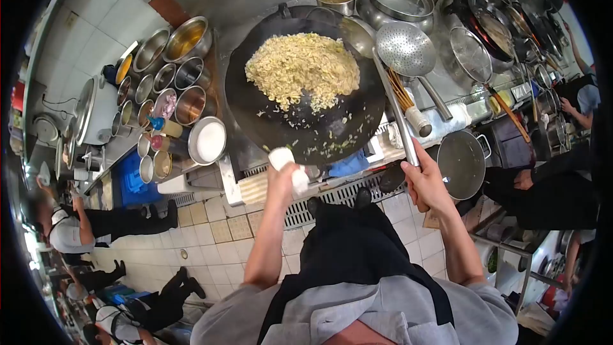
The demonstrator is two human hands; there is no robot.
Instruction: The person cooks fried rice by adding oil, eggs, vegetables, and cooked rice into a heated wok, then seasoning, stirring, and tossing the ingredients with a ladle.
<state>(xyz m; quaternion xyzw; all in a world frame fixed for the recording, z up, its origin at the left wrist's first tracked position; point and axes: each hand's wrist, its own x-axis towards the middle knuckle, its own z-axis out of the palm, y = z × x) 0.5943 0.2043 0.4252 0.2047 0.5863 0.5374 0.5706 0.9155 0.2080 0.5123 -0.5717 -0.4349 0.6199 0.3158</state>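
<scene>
In the middle is a big black wok (pixel 255 112) holding a heap of fried rice (pixel 303 67) flecked with green, with loose bits scattered down its near side. My left hand (pixel 281 184) is closed on a folded white cloth (pixel 281 157) at the near rim of the wok. Whether it grips a wok handle through the cloth, I cannot see. My right hand (pixel 424 182) is wrapped round the handle end of a long metal ladle (pixel 397 115). The ladle slants up and left, its bowl over the wok's far right rim, apart from the rice.
Several metal bowls (pixel 186 39) and a pot of white contents (pixel 208 141) stand left. At right are a perforated skimmer (pixel 405 48), a bamboo brush (pixel 408 105), a strainer (pixel 471 54) and a deep pot (pixel 461 165). Co-workers (pixel 73 233) stand on both sides.
</scene>
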